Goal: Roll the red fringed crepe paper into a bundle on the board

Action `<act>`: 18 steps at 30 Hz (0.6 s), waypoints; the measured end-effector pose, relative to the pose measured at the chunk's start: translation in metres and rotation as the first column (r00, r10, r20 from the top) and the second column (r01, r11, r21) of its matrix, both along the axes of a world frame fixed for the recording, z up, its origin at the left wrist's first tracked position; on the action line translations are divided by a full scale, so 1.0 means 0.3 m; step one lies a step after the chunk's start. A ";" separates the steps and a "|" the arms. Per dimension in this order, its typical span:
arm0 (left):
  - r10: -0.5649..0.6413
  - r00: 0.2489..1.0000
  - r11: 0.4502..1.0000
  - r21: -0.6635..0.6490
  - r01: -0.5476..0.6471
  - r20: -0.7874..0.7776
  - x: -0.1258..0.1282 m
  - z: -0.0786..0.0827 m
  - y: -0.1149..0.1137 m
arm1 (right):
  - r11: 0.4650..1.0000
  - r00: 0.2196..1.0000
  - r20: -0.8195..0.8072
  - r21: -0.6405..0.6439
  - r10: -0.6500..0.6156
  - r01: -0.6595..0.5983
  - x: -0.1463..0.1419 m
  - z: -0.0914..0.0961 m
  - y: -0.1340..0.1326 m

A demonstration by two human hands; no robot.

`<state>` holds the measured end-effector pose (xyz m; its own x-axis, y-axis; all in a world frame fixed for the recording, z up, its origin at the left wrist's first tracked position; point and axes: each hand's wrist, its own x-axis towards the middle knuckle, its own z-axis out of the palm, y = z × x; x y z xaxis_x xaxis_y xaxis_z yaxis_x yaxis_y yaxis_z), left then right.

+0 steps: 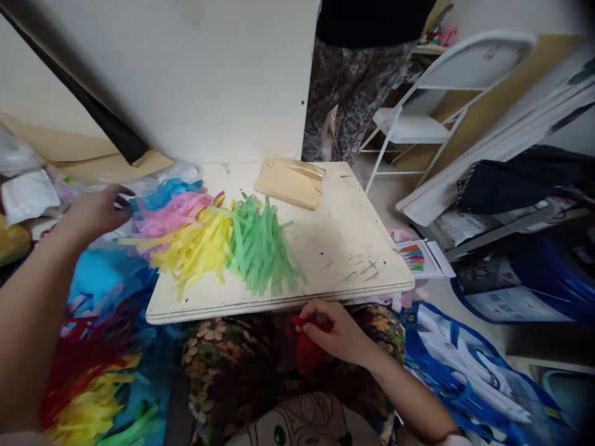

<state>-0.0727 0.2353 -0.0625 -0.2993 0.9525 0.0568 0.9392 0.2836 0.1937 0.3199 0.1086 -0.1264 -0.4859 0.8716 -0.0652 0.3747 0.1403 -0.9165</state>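
My left hand (95, 214) hovers at the left edge of the small table (334, 260), fingers loosely bent and apart with nothing seen in them. Closest to it are the blue tassel (174, 187) and the pink tassel (174, 214) of tissue-paper strips. A yellow tassel (199, 244) and a green tassel (263, 244) lie alongside, fanned toward me. Below the table's front edge, my right hand (334, 334) pinches the twisted top of a red tassel (309, 353). Its lower part hangs over my lap in shadow.
A folded brown paper packet (290, 181) rests at the table's back. More colored paper strips (93, 396) are heaped at lower left. A person (353, 80) stands behind the table, near a white folding chair (418, 124). A blue patterned bag (469, 365) sits at right.
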 end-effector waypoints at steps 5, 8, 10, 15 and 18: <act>0.142 0.974 0.974 -0.150 -0.169 -0.176 0.003 0.055 -0.024 | 0.999 0.999 -0.030 0.030 -0.024 0.024 -0.001 0.010 0.001; 0.131 0.946 0.959 -0.205 -0.197 -0.298 -0.004 0.068 -0.038 | 1.000 0.994 -0.102 -0.013 -0.029 0.028 -0.009 0.007 0.002; 0.137 0.922 0.956 -0.197 -0.219 -0.363 0.006 0.082 -0.053 | 0.999 0.988 -0.151 -0.045 -0.037 0.030 -0.015 0.003 0.002; 0.287 0.940 0.955 -0.020 -0.296 -0.184 0.086 0.143 -0.104 | 0.999 0.990 -0.139 -0.048 -0.029 0.023 -0.020 -0.002 0.006; 0.411 0.893 0.898 0.085 -0.431 0.183 0.141 0.173 -0.130 | 0.999 0.991 -0.127 -0.046 -0.031 0.025 -0.017 0.003 0.010</act>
